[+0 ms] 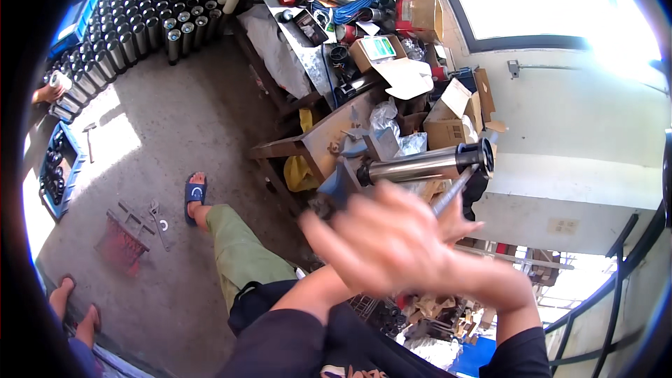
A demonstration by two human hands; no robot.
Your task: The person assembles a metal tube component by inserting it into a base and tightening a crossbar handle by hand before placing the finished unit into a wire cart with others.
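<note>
A shiny metal cylinder (416, 167) lies roughly level over the bench's near end. Its left end sits at a blue vise-like fixture (341, 180), and a black collar (476, 157) caps the right end. A grey metal rod (455, 192) slants down from the collar, its lower part hidden behind my right hand. My forearms cross. My right hand (392, 238) is in front, smeared by motion, just below the cylinder. My left hand (460, 222) shows partly behind it, beside the rod, with one digit pointing right. Which hand grips the rod is hidden.
Boxes, blue cable and loose parts crowd the bench (308, 52). Many similar cylinders (150, 10) stand at far left, where another person's hand (49, 92) touches one. A blue crate (61, 168), hammer (89, 141) and wrench (159, 224) lie on the floor. Another person's feet (91, 318) show lower left.
</note>
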